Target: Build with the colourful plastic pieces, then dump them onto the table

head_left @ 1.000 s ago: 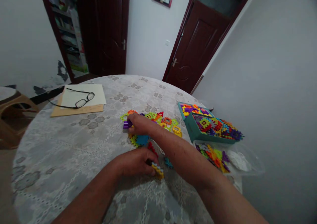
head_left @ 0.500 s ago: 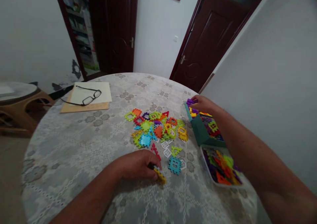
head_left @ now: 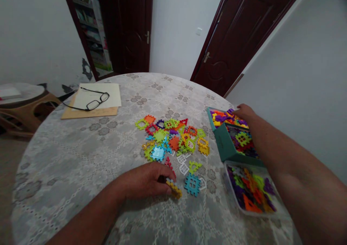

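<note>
My left hand rests on the tablecloth with its fingers closed round a small yellow and dark block piece. My right hand reaches over the far end of the teal box, which is full of coloured plastic pieces; its fingers hang down into the box and I cannot see whether they hold anything. A pile of flat coloured interlocking pieces lies between the two hands. A blue square piece lies just right of my left hand.
A clear plastic tray with more pieces sits near the table's right edge. Glasses lie on papers at the far left of the round table. A wooden stool stands at the left; dark doors are behind.
My right hand went from the pile with a purple piece across to the teal box and now sits over its far end. My left hand has stayed put.
</note>
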Available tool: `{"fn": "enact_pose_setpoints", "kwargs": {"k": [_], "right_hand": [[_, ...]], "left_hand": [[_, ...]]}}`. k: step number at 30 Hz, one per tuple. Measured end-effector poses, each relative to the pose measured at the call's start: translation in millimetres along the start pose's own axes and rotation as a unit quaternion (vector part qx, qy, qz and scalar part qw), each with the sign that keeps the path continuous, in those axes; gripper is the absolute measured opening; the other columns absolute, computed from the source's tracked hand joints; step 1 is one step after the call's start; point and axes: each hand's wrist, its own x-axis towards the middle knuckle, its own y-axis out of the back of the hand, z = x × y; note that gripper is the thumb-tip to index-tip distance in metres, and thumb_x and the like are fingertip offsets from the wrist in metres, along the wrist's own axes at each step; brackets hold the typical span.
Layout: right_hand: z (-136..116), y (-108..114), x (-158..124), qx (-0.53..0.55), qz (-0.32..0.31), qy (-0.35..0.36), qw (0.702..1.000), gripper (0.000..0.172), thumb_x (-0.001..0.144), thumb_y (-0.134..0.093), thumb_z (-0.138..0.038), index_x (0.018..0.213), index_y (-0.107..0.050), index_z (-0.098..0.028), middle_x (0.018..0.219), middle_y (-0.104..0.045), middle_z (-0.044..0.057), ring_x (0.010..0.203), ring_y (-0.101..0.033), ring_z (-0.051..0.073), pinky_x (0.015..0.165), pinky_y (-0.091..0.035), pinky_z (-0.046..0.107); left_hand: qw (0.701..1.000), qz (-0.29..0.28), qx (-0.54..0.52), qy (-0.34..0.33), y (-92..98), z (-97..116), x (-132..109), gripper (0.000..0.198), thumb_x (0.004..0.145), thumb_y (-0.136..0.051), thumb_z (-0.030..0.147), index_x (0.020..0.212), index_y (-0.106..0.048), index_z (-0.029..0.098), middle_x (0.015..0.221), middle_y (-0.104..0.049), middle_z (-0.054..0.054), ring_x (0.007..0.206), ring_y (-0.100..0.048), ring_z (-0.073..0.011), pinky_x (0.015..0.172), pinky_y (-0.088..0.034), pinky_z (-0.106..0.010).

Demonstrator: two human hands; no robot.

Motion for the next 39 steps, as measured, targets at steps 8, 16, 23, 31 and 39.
{"fn": "enact_pose_setpoints", "kwargs": {"k": [8, 16, 23, 31, 39], "right_hand": [[-39.0, 25.1, -39.6, -0.003, 0.02, 0.114, 0.993, 0.041, 0.093, -0.067, -0.021, 0.133, -0.073, -0.01, 0.116, -0.077, 0.017, 0.096, -0.072, 0.023, 0.086, -0.053, 0.031], [-105.6, 25.8, -215.4, -0.004, -0.087, 0.426, 0.901, 0.035, 0.095, -0.071, -0.026, 0.129, -0.073, -0.027, 0.129, -0.076, 0.01, 0.111, -0.072, 0.026, 0.1, -0.053, 0.036], [-115.7, -36.3, -299.4, -0.08, -0.106, 0.324, 0.937, 0.055, 0.095, -0.06, -0.018, 0.15, -0.056, -0.021, 0.139, -0.067, 0.019, 0.119, -0.071, 0.032, 0.093, -0.055, 0.04], [-95.3, -62.7, -315.4, -0.008, -0.037, 0.236, 0.971, 0.03, 0.103, -0.047, -0.017, 0.123, -0.069, -0.019, 0.12, -0.072, 0.016, 0.112, -0.071, 0.027, 0.093, -0.052, 0.034], [-87.8, -88.2, -330.3, 0.074, 0.012, 0.257, 0.964, 0.037, 0.098, -0.059, -0.025, 0.134, -0.064, -0.022, 0.135, -0.066, 0.014, 0.126, -0.062, 0.027, 0.105, -0.05, 0.035]], "left_hand": [[1.0, 0.008, 0.003, -0.021, 2.4, 2.1, -0.5, 0.025, 0.09, -0.072, 0.035, 0.112, -0.077, 0.025, 0.092, -0.071, 0.001, 0.084, -0.06, -0.0169, 0.073, -0.042, -0.026], [0.997, 0.063, 0.026, -0.033, 2.6, 6.6, 1.9, 0.024, 0.092, -0.065, 0.032, 0.109, -0.076, 0.02, 0.082, -0.066, 0.0, 0.073, -0.053, -0.0154, 0.068, -0.038, -0.027], [0.988, 0.138, 0.039, -0.066, -6.9, -0.7, 15.1, 0.022, 0.093, -0.065, 0.03, 0.113, -0.07, 0.023, 0.082, -0.066, 0.0, 0.079, -0.056, -0.0168, 0.074, -0.039, -0.028], [0.978, 0.18, 0.055, -0.084, -13.6, -8.1, 25.3, 0.023, 0.091, -0.068, 0.034, 0.111, -0.067, 0.023, 0.083, -0.062, 0.0, 0.082, -0.054, -0.018, 0.075, -0.037, -0.029], [0.976, 0.183, 0.077, -0.087, -11.0, -8.3, 25.9, 0.022, 0.093, -0.067, 0.039, 0.102, -0.068, 0.02, 0.084, -0.066, 0.0, 0.078, -0.054, -0.0166, 0.073, -0.037, -0.03]]}}
